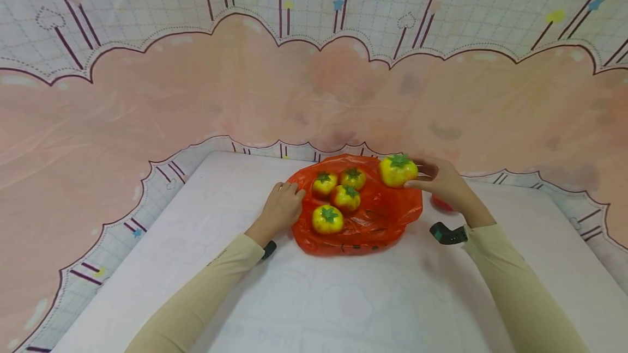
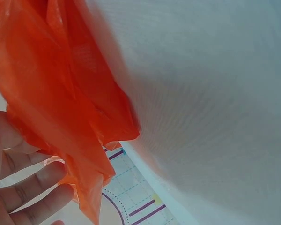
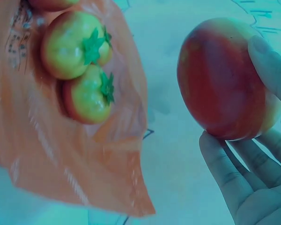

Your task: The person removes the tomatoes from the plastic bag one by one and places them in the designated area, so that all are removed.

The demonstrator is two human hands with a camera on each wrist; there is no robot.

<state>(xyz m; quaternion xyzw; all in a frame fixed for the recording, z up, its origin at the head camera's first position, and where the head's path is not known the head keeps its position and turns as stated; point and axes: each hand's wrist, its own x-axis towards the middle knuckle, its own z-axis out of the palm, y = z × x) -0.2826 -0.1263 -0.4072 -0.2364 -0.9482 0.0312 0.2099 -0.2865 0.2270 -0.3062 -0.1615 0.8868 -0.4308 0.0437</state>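
A red plastic bag (image 1: 378,208) lies spread on the table, with several yellow-and-red tomatoes (image 1: 327,219) on it, each with a green star-shaped calyx. My left hand (image 1: 283,205) pinches the bag's left edge between thumb and index finger; in the left wrist view the orange-red plastic (image 2: 61,93) hangs from that grip while the other fingers extend loosely. Above the bag's right side, my right hand (image 1: 441,181) holds another tomato (image 1: 398,171) between thumb and fingertips. From the right wrist view, this tomato (image 3: 222,82) shows its red underside, apart from the bag.
A red round thing (image 1: 443,204), partly hidden by the right hand, sits on the white table (image 1: 314,298) to the right of the bag. A patterned pink-and-white cloth (image 1: 314,91) stands behind the table.
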